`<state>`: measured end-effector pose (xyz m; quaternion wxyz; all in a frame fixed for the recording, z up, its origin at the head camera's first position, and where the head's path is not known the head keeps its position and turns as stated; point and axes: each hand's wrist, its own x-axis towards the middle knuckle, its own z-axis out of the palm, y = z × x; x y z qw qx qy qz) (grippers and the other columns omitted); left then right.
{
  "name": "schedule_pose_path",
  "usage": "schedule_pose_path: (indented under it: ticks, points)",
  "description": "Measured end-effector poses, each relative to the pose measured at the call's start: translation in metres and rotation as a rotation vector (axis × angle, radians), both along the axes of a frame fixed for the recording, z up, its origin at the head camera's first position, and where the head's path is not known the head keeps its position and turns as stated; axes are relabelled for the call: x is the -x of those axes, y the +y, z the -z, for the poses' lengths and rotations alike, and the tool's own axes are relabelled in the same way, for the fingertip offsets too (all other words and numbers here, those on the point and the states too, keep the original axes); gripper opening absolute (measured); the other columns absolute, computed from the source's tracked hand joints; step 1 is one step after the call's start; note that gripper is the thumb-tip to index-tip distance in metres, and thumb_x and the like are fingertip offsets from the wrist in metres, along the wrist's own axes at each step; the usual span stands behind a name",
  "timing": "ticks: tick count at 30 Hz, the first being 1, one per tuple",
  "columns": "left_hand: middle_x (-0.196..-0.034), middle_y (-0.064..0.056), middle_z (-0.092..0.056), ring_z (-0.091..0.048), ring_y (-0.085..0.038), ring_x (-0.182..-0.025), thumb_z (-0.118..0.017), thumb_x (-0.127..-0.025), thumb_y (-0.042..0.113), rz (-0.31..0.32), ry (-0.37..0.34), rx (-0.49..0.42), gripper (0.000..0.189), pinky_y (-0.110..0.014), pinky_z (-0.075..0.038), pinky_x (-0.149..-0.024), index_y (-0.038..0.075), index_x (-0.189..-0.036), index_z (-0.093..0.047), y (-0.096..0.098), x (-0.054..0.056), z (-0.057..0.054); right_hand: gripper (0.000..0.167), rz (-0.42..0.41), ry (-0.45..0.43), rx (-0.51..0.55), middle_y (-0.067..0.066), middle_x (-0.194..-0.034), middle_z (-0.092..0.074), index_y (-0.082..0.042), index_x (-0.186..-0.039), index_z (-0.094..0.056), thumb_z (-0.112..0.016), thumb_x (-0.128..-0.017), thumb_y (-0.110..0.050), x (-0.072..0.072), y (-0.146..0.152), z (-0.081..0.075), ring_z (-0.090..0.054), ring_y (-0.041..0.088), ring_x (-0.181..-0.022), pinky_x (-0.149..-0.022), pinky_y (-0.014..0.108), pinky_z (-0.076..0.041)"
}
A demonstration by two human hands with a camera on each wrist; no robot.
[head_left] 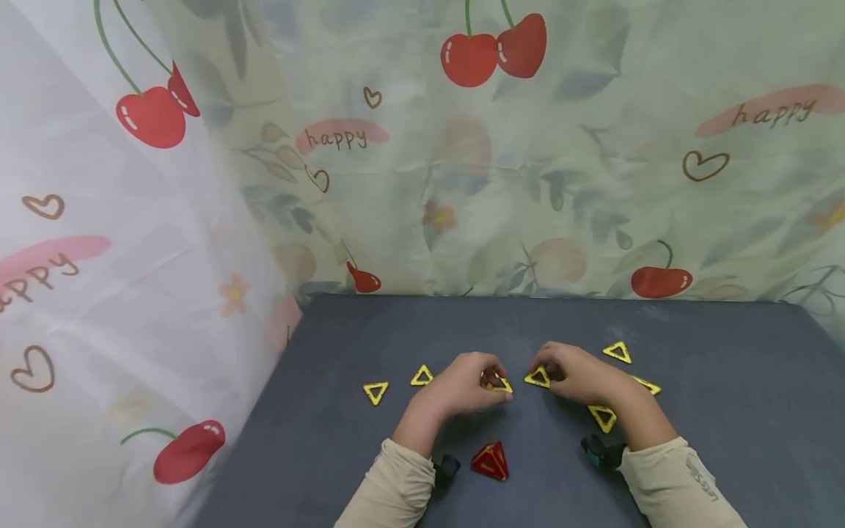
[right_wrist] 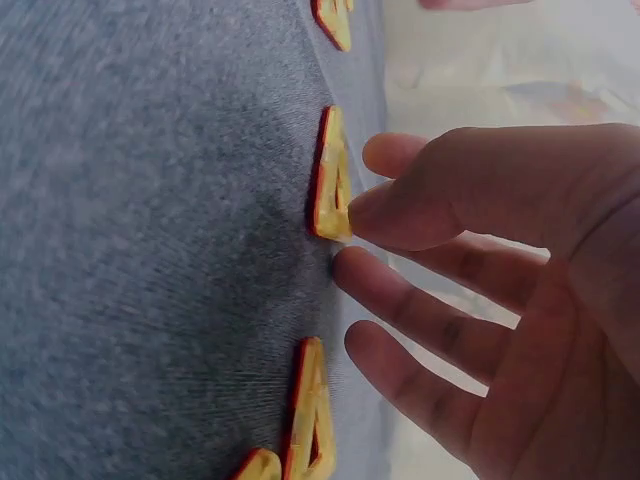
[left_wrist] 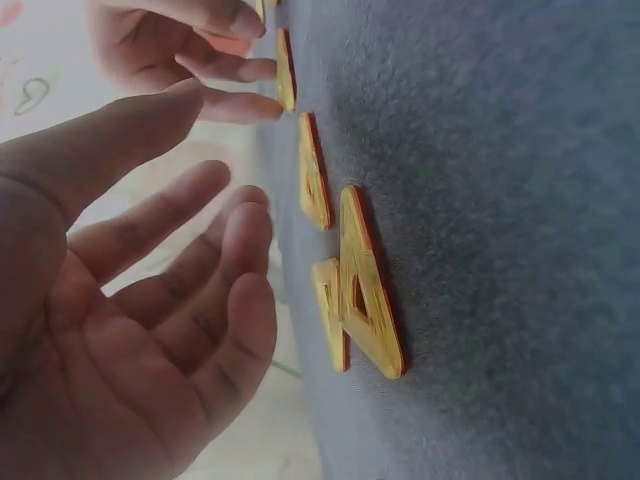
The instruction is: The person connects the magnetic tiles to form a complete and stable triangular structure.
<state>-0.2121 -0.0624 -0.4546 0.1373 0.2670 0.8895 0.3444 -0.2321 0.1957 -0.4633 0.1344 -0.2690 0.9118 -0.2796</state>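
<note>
Nearest us, two beige sleeves [head_left: 386,488] reach over a dark grey tabletop [head_left: 317,455], a black device [head_left: 447,468] at the left wrist and another at the right. Between the forearms we find a red pyramid with yellow markings [head_left: 490,461] resting on the surface. A little farther, a yellow triangle [head_left: 598,419] lies against the right forearm in our view, its middle cut out.

At centre, the left hand [head_left: 465,381] arches above a second triangle [head_left: 507,386]; the wrist view shows us its fingers parted and loosely bent, with nothing in their hold. Facing it, the right hand [head_left: 584,374] bends over a third triangle [head_left: 537,383], thumb and fingers apart; its thumb tip meets or nearly meets the piece's corner, and we cannot tell which. Both pieces lie flat on the table.

To the left, we count two more: an outer triangle [head_left: 376,385] and an inner triangle [head_left: 420,383]. On the right, a sixth triangle [head_left: 647,385] shows partly behind the forearm, and the farthest triangle [head_left: 617,358] sits beyond it. Behind everything we see a hanging cloth [head_left: 409,183] printed with cherries, hearts and the word "happy."
</note>
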Motion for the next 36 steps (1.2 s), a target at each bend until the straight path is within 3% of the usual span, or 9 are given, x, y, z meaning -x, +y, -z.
schedule_pose_path:
  ticks: [4,11,16,21,28,36]
  points:
    - [-0.107,-0.008,-0.072,-0.062,-0.008,-0.078,-0.081,-0.096,0.024,-0.003,0.019,0.065,0.033,-0.024,-0.053,-0.072,0.007,-0.123,-0.074,0.001,0.003,0.002,0.032,0.008,0.001,-0.015,0.005,-0.118,-0.067,-0.014,-0.117,-0.076,-0.068,-0.092,0.005,0.000,-0.001,0.001,-0.066,0.023,-0.104,-0.088,0.046,-0.057]
    - [-0.118,-0.009,-0.071,-0.066,-0.018,-0.101,-0.081,-0.097,0.024,-0.053,0.050,0.146,0.037,-0.031,-0.055,-0.086,0.006,-0.129,-0.074,-0.004,0.005,0.006,0.024,-0.010,0.030,-0.032,0.003,-0.103,-0.065,-0.011,-0.114,-0.077,-0.074,-0.092,-0.001,0.000,-0.006,-0.004,-0.056,0.012,-0.083,-0.074,0.033,-0.049]
    - [-0.111,-0.007,-0.070,-0.061,-0.011,-0.089,-0.082,-0.095,0.020,-0.092,0.056,0.151,0.037,-0.029,-0.053,-0.080,0.005,-0.128,-0.074,-0.004,0.009,0.006,0.021,0.023,0.037,-0.044,0.002,-0.099,-0.065,-0.010,-0.112,-0.076,-0.080,-0.092,-0.006,0.001,-0.004,-0.007,-0.057,0.012,-0.083,-0.074,0.035,-0.050]
    - [-0.096,-0.005,-0.069,-0.057,-0.009,-0.074,-0.082,-0.094,0.015,-0.081,0.034,0.128,0.032,-0.025,-0.049,-0.070,0.003,-0.123,-0.076,-0.002,0.008,0.010,0.020,0.063,0.013,-0.082,0.001,-0.095,-0.065,-0.010,-0.110,-0.076,-0.082,-0.091,-0.010,0.002,-0.001,-0.003,-0.057,0.013,-0.082,-0.074,0.035,-0.050]
    - [-0.103,-0.006,-0.070,-0.057,-0.008,-0.078,-0.080,-0.095,0.011,-0.089,0.052,0.142,0.032,-0.025,-0.050,-0.072,0.004,-0.126,-0.076,-0.001,0.004,0.012,0.016,0.060,0.024,-0.090,0.001,-0.093,-0.065,-0.011,-0.103,-0.075,-0.084,-0.090,-0.011,0.001,-0.001,0.000,-0.058,0.013,-0.082,-0.074,0.036,-0.051]
    - [-0.097,-0.007,-0.068,-0.056,-0.009,-0.073,-0.079,-0.095,0.009,-0.080,0.030,0.131,0.032,-0.024,-0.047,-0.066,0.004,-0.127,-0.075,0.004,0.005,0.010,0.015,0.014,0.030,-0.064,0.000,-0.094,-0.066,-0.010,-0.107,-0.075,-0.082,-0.094,-0.013,-0.002,-0.014,0.001,-0.057,0.010,-0.081,-0.074,0.034,-0.050]
